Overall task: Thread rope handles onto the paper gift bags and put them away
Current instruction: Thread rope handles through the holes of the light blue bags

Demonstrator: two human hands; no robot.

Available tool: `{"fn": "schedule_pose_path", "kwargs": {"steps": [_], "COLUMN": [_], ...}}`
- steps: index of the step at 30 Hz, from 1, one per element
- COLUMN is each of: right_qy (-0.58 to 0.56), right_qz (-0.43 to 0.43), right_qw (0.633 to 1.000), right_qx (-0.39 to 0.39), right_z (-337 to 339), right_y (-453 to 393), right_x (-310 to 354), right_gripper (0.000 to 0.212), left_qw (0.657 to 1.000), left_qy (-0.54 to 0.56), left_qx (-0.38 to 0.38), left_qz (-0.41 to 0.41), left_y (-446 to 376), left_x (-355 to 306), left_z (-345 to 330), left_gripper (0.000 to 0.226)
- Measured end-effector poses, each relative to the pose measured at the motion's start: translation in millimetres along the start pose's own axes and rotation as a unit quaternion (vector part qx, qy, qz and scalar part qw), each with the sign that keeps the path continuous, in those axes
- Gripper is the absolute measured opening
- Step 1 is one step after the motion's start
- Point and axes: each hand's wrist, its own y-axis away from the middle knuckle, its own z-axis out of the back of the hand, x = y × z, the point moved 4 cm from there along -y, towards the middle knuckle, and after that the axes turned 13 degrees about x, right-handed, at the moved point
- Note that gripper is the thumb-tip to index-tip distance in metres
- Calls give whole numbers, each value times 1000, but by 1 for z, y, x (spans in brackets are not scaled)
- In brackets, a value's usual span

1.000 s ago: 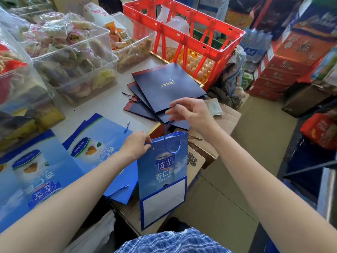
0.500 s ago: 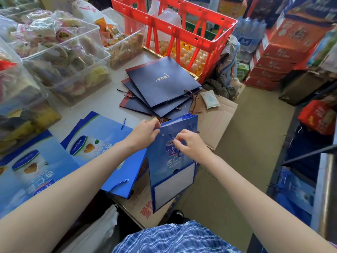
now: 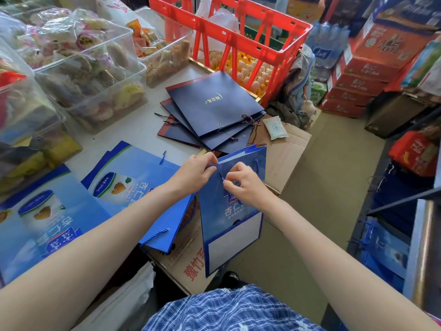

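Bag point(image 3: 229, 211) in blue paper hung upright off the table point(image 3: 133, 130) edge, above the floor and in front of the person, gripped at its top edge by both hands. The left hand point(image 3: 195, 170) pinched the upper left corner of the front panel, fingers curled over the rim. The right hand point(image 3: 241, 182) had thumb and forefinger closed on the end of a thin blue rope point(image 3: 221, 176) at the panel, just below the top edge; whether the rope end was already through the hole could not be told. A second strand of rope showed at the rear panel on the right. Flat light-blue bags point(image 3: 133, 177) lay on the table to the left, some with rope already on, and a fan of dark navy bags point(image 3: 212, 108) lay further back near a red crate point(image 3: 238, 27). The risk, as I judged it, lay in the rope end: frayed or held too far back, it could buckle at the hole and slip out of the pinch. A hard tug could also tear the paper round the hole, and with the bag hanging unsupported, a slackened left grip could let it drop to the floor.
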Motion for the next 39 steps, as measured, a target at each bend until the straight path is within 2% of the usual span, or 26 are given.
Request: {"fn": "schedule_pose_path", "kwargs": {"steps": [14, 20, 22, 25, 28, 39], "right_qy": [-6, 21, 40, 80, 95, 79], "right_qz": [-17, 1, 9, 15, 60, 65], "right_qw": [1000, 999, 998, 988, 976, 990], "right_qx": [4, -30, -52, -134, -185, -100], "right_z": [12, 18, 20, 28, 32, 20], "right_y": [-3, -4, -1, 6, 7, -20], "right_x": [4, 4, 2, -3, -1, 4], "right_gripper": [20, 21, 22, 24, 26, 23], "left_qw": [1000, 999, 998, 998, 998, 997], "left_qy": [1, 4, 22, -12, -24, -5], "left_qx": [1, 19, 25, 46, 47, 27], "left_qz": [-11, -42, -51, -40, -39, -68], "left_y": [1, -1, -2, -2, -3, 2], "left_x": [-9, -10, -7, -1, 6, 12], "left_z": [3, 3, 2, 1, 2, 4], "left_gripper": [19, 20, 20, 24, 25, 25]}}
